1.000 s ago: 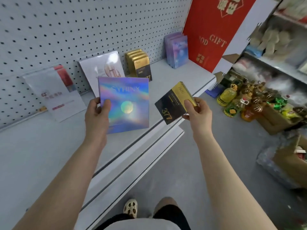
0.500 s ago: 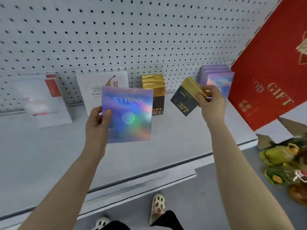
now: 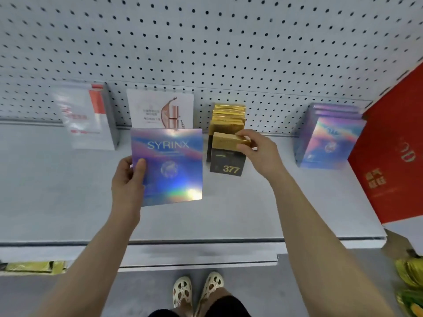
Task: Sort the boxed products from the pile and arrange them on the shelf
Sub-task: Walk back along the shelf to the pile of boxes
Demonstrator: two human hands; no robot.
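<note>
My right hand (image 3: 256, 152) now sets the gripped 377 box (image 3: 227, 156) against its gold row (image 3: 227, 117); my left hand (image 3: 128, 179) holds the SYRINX box (image 3: 169, 165), next.

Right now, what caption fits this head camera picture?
Right hand sets a black-and-gold box on the shelf; left hand holds a SYRINX box.

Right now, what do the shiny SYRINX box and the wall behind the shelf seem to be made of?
SYRINX box: probably thin cardboard under holographic foil or film; flat, sharp-edged, with rainbow glare near its lower edge.
Back wall: looks like pale painted metal pegboard, matte, with even rows of round holes; hardboard cannot be ruled out.
</note>
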